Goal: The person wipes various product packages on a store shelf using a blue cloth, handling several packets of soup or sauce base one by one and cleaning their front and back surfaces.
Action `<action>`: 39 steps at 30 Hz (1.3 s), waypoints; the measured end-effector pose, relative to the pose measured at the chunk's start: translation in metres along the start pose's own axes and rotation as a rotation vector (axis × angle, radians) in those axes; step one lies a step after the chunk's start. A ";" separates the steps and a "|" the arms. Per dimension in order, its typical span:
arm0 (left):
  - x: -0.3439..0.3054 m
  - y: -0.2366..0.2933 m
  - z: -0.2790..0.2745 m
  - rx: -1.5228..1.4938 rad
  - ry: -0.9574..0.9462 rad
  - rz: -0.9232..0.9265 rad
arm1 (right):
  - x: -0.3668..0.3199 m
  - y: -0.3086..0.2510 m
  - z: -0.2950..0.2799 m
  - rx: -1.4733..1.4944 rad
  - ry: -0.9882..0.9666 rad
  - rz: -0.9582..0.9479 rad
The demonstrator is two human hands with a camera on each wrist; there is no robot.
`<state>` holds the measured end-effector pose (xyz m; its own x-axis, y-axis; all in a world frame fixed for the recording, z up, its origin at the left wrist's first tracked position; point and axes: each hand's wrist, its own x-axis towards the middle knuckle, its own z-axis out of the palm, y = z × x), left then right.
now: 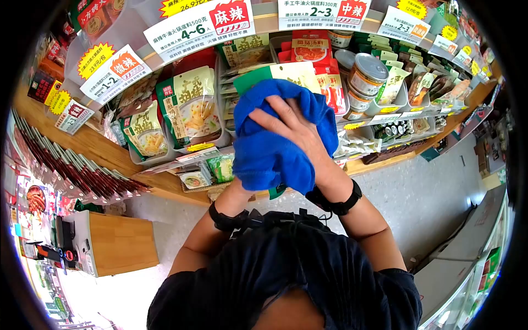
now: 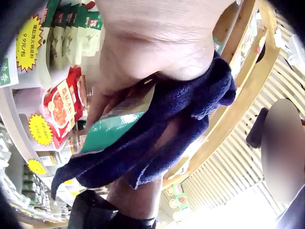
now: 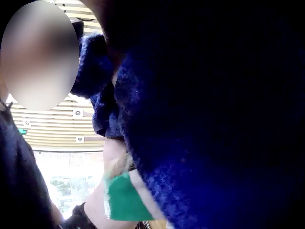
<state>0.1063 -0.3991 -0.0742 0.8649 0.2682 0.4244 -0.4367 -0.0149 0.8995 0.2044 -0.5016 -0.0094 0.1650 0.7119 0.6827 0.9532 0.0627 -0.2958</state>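
A blue towel (image 1: 258, 159) is bunched around a green and cream food packet (image 1: 297, 74) in front of the shelves. My right hand (image 1: 291, 124) lies over the towel in the head view, fingers spread and bent around it, holding it against the packet. The towel covers my left hand in that view. In the left wrist view, my left hand (image 2: 157, 38) grips the packet (image 2: 114, 131) by its edge, with towel folds hanging beside it. Dark towel cloth (image 3: 157, 181) fills much of the right wrist view, and a green end of the packet (image 3: 126, 198) shows below.
Shelf bins ahead hold soup packets (image 1: 192, 110), red pouches (image 1: 311, 49) and stacked cans (image 1: 367, 74). Price cards (image 1: 198, 27) line the shelf edge above. A wooden-sided counter (image 1: 124, 242) stands at the left, white cabinets (image 1: 462, 236) at the right.
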 end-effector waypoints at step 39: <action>0.026 0.039 0.025 -0.777 0.068 -0.212 | -0.067 0.078 0.015 0.081 0.189 0.086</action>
<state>0.1180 -0.4171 -0.0255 0.9425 0.2489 0.2230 -0.3342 0.7100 0.6198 0.2641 -0.5336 -0.0884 0.2969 0.5740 0.7631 0.9112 0.0687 -0.4062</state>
